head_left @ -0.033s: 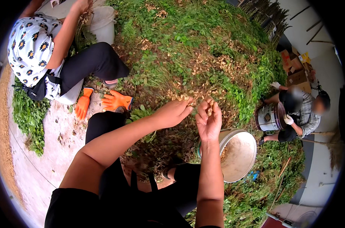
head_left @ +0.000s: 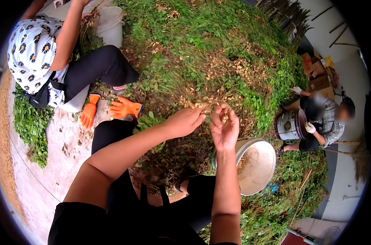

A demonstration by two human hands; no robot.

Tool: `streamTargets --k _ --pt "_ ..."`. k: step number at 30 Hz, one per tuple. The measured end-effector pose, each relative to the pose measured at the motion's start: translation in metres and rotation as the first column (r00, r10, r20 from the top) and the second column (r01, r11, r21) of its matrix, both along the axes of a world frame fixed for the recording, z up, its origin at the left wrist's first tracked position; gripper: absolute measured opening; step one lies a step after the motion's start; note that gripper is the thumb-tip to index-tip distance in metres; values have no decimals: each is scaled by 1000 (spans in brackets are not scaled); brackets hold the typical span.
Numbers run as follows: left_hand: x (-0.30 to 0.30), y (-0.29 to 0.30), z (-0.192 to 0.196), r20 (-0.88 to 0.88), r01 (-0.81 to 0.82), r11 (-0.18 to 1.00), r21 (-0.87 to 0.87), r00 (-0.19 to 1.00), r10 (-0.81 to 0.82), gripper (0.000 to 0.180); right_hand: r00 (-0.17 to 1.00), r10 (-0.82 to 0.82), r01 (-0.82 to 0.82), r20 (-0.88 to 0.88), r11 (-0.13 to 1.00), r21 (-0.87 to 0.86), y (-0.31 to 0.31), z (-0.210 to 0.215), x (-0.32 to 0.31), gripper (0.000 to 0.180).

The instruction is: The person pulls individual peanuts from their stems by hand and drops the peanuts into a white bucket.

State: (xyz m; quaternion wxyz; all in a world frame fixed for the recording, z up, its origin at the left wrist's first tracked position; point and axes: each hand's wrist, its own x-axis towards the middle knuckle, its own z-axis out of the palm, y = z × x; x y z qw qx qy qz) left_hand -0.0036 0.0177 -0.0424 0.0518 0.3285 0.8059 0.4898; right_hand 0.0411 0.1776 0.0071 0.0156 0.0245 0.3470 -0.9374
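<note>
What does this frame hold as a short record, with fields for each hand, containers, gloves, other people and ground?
Left hand: the left hand is closed, with a peanut cluster at its fingertips
Right hand: the right hand has curled fingers holding at least one peanut
Container: white bucket beside the right forearm, some peanuts inside
Gloves: two orange gloves lying unworn near the left knee
Others: person in flower-print top at left; person in checked shirt at right, gloved hand on a bucket
Ground: green plants and scattered peanuts
</note>
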Motion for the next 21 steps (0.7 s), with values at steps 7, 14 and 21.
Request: streamTargets --k 7,14,21 --pt "0 -1 12 -39 18 950 -311 999 -31 22 983 -59 179 -173 499 848 -10 -22 -2 26" --pt "3 -1 3 -283 -16 846 -533 946 -160 27 985 83 137 -153 171 976 -16 -19 2 17" --pt "10 4 16 -311 -69 841 -536 943 -120 32 992 118 -113 44 674 730 -8 -23 13 23"
